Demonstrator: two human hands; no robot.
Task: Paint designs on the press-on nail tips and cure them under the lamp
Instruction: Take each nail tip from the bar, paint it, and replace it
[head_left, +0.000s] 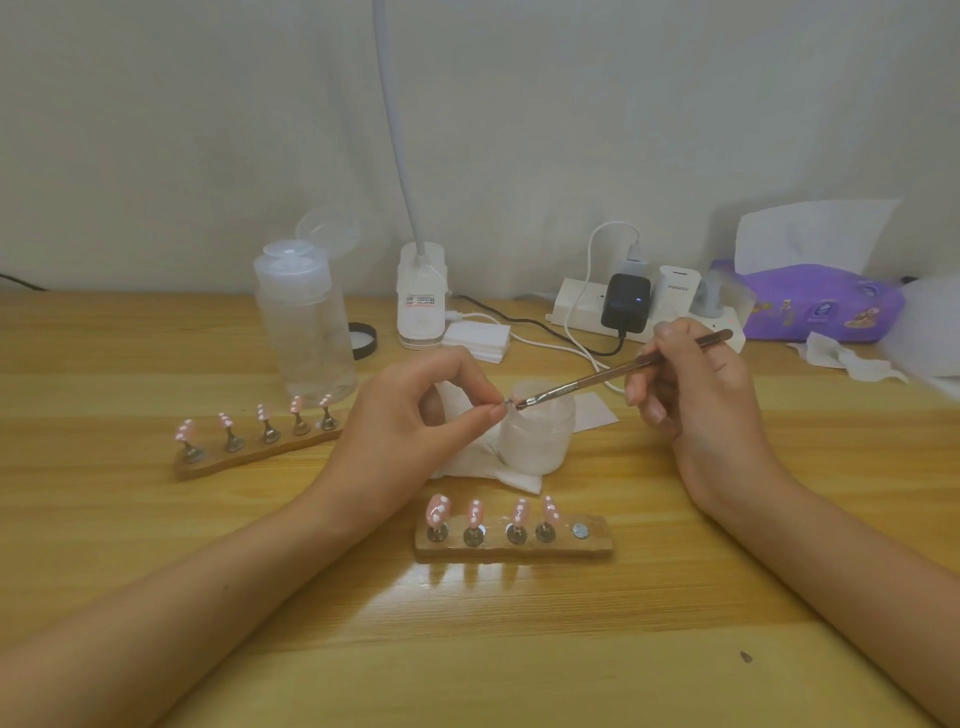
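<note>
My left hand (415, 410) pinches a small nail tip on its stand (510, 402) between thumb and forefinger, above a frosted jar (535, 441). My right hand (696, 384) grips a thin brown brush (623, 370), whose bristle end touches the pinched tip. A wooden holder (514, 543) near me carries several pink nail tips with white dots; its rightmost magnet is bare. A second wooden holder (254, 452) at the left carries several more dotted pink tips.
A clear pump bottle (306, 327) stands behind the left holder. The gooseneck lamp's white base (422, 301), a stack of white pads (478, 340), a power strip with chargers (634, 306) and a purple tissue pack (821, 304) line the back. A tissue (467, 457) lies under the jar.
</note>
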